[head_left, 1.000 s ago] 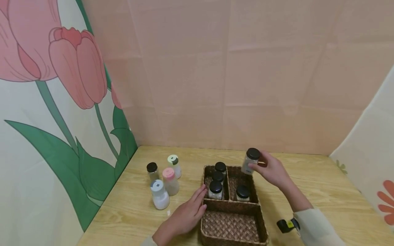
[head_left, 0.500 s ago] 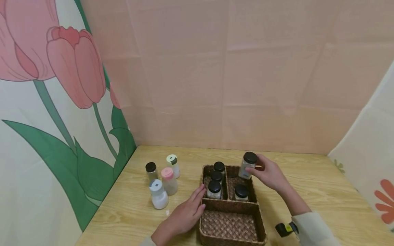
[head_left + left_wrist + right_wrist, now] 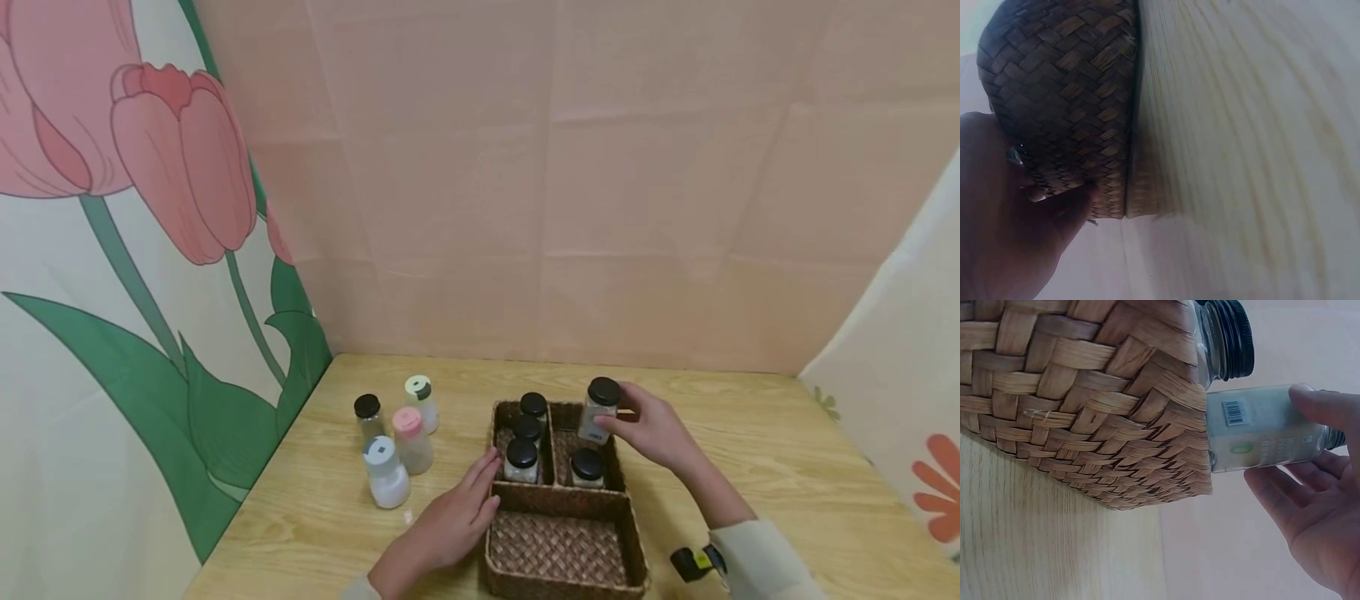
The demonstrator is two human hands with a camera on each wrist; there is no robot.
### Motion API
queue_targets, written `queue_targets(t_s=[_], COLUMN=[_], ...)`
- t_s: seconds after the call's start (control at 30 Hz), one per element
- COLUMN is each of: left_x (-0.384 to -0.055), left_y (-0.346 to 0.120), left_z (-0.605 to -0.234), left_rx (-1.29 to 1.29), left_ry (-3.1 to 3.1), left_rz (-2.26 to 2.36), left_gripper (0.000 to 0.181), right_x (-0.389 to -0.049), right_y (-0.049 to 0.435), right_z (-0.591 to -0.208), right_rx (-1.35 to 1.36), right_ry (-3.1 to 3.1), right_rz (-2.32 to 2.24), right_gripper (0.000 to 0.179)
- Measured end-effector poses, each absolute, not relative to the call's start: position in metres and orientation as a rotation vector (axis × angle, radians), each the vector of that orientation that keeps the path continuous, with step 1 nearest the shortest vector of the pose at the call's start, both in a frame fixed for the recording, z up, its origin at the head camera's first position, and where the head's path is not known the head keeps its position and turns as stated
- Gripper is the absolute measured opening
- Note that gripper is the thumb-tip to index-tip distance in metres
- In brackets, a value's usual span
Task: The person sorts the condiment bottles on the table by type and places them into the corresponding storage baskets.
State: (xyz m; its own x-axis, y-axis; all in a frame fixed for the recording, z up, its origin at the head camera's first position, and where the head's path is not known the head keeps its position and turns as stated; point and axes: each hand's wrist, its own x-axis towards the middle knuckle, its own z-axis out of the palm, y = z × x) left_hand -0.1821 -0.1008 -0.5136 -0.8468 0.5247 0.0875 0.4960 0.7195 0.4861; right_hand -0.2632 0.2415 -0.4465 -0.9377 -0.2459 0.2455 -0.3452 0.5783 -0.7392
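As only right wrist view shows, the held jar is barcoded.

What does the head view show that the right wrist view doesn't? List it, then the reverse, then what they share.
Only the head view: the left hand against the basket, the pink-lidded bottle among four bottles standing left of it, and the printed tulips.

Only the right wrist view: the barcode and green mark on the held jar's label.

Both: the right hand gripping that jar, the woven basket, another black-lidded jar and the wooden table.
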Motion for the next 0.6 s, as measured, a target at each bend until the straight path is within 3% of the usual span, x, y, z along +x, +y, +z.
queue_targets(t_s=[0.6], left_x=[-0.1832], left_y=[-0.1007], left_z=[-0.515], left_rx=[0.85], left_ry=[2.856], left_rz=[0.78], left_gripper=[0.058], right_x=[-0.2614], right_y=[0.2365], right_z=[-0.4547], right_rx=[0.537], right_ry=[-2.71], right_rz=[1.318], right_gripper=[0.056])
